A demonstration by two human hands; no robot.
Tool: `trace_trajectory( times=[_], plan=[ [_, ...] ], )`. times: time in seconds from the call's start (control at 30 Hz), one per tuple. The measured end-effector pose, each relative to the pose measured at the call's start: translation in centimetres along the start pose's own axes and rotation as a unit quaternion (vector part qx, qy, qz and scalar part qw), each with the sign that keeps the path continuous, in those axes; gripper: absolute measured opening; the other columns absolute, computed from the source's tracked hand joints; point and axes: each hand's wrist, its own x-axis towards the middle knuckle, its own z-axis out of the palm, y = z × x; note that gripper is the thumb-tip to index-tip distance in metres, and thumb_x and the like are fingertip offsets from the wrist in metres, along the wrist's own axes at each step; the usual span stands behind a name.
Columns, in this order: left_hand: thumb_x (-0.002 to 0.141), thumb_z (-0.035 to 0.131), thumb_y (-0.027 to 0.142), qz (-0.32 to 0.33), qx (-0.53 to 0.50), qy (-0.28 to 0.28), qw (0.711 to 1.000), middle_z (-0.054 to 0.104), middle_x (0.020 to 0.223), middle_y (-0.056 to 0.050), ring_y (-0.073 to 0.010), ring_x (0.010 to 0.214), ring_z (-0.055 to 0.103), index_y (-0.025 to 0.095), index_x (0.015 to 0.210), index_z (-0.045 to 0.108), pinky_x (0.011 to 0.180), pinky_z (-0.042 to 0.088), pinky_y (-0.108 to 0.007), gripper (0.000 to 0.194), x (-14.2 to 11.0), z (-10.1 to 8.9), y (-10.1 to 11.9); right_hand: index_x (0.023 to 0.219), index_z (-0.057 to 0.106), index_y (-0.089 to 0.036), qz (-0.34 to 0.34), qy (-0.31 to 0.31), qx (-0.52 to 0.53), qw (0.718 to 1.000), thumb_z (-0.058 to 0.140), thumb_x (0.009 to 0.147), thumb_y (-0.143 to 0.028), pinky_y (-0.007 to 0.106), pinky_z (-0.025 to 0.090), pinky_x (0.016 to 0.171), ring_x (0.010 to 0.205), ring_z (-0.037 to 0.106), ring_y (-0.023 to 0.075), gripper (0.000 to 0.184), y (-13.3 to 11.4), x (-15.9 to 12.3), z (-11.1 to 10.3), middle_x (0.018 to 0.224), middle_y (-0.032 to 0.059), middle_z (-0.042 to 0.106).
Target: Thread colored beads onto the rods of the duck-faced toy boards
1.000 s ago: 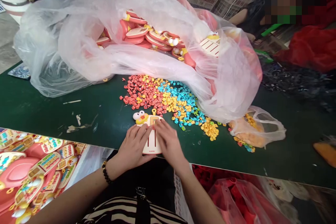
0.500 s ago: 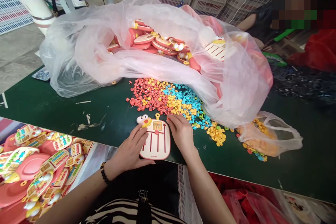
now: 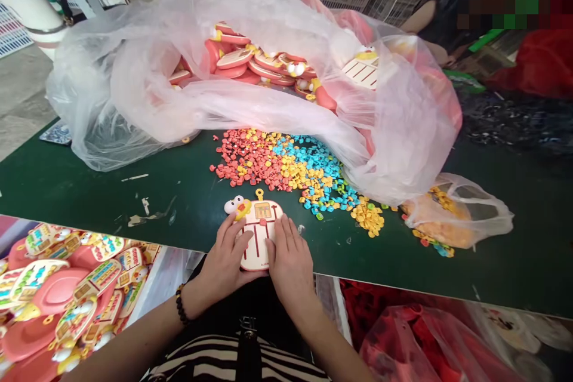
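A cream toy board (image 3: pixel 257 245) with a pink rim, dark red slots, bulging white eyes and a yellow beak lies tilted at the table's front edge. My left hand (image 3: pixel 229 253) grips its left side, fingers over the face just below the beak. Across the right part rests my right hand (image 3: pixel 292 256), its fingers stretched out side by side and the thumb on the face. A small red piece sits in a slot near the board's middle; whatever is under my right fingers is hidden. Beyond the board spreads a pile of small red, yellow and blue pieces (image 3: pixel 255 161).
A large translucent plastic bag (image 3: pixel 147 101) full of similar boards covers the back of the green table (image 3: pixel 170 203). At right lies a small bag (image 3: pixel 465 215) of yellow pieces. Boards with coloured pieces (image 3: pixel 62 292) heap at lower left. Another person sits at far right.
My right hand has come down from a pinch beside the board's upper right onto its right part. A red piece was at those fingertips. My left hand keeps its hold.
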Motion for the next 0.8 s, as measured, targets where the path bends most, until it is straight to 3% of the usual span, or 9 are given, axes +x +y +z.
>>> trace_trajectory(
  times=[0.17, 0.33, 0.4, 0.6, 0.67, 0.8],
  plan=[
    [0.084, 0.058, 0.025, 0.018, 0.027, 0.004, 0.999, 0.042, 0.134, -0.023, -0.0359, 0.130, 0.036, 0.010, 0.123, 0.047, 0.102, 0.042, -0.054, 0.044, -0.8, 0.3, 0.7, 0.125, 0.058, -0.010, -0.005, -0.002, 0.023, 1.000, 0.042, 0.096, -0.026, 0.038, 0.046, 0.090, 0.119, 0.054, 0.0285, 0.036, -0.1, -0.1, -0.6, 0.126, 0.0160, 0.063],
    [0.084, 0.053, 0.013, 0.069, -0.037, -0.015, 0.997, 0.054, 0.115, -0.014, -0.0296, 0.124, 0.041, 0.015, 0.113, 0.054, 0.100, 0.046, -0.048, 0.029, -0.3, -1.0, -1.0, 0.091, 0.071, -0.019, -0.009, -0.029, 0.121, 0.992, 0.046, 0.096, -0.026, 0.026, 0.049, 0.070, 0.080, 0.061, 0.0171, 0.026, 1.0, 3.0, -0.4, 0.093, 0.0086, 0.068],
    [0.084, 0.048, 0.008, 0.075, -0.064, -0.038, 0.994, 0.056, 0.109, -0.010, -0.0260, 0.123, 0.043, 0.018, 0.105, 0.056, 0.101, 0.046, -0.046, 0.024, 0.1, -1.6, -1.2, 0.086, 0.070, -0.020, -0.021, -0.042, 0.169, 0.984, 0.047, 0.095, -0.026, 0.023, 0.048, 0.067, 0.075, 0.061, 0.0145, 0.026, 1.1, 4.1, 0.0, 0.086, 0.0060, 0.065],
    [0.081, 0.043, 0.005, 0.098, -0.127, -0.093, 0.983, 0.058, 0.091, -0.002, -0.0160, 0.097, 0.056, 0.022, 0.087, 0.056, 0.115, 0.022, -0.060, 0.022, 0.6, -2.2, 0.2, 0.088, 0.073, -0.021, -0.086, -0.043, 0.230, 0.968, 0.052, 0.093, -0.028, 0.025, 0.047, 0.072, 0.078, 0.059, 0.0149, 0.022, 0.3, 5.4, 1.2, 0.084, 0.0048, 0.064],
    [0.080, 0.047, 0.008, 0.093, -0.140, -0.072, 0.983, 0.058, 0.090, -0.002, -0.0160, 0.094, 0.057, 0.022, 0.086, 0.056, 0.114, 0.022, -0.060, 0.018, 0.2, -1.9, 0.5, 0.093, 0.074, -0.023, -0.123, -0.052, 0.246, 0.960, 0.052, 0.094, -0.028, 0.026, 0.047, 0.073, 0.080, 0.059, 0.0149, 0.022, 0.3, 5.5, 1.4, 0.083, 0.0043, 0.064],
    [0.082, 0.055, 0.017, 0.028, -0.094, 0.072, 0.993, 0.058, 0.107, -0.009, -0.0230, 0.109, 0.054, 0.021, 0.105, 0.055, 0.106, 0.039, -0.053, 0.024, -0.5, -0.9, 0.3, 0.105, 0.072, -0.024, -0.133, -0.047, 0.251, 0.958, 0.051, 0.094, -0.028, 0.027, 0.047, 0.074, 0.081, 0.058, 0.0149, 0.024, 0.2, 5.4, 1.7, 0.085, 0.0044, 0.064]
  ],
)
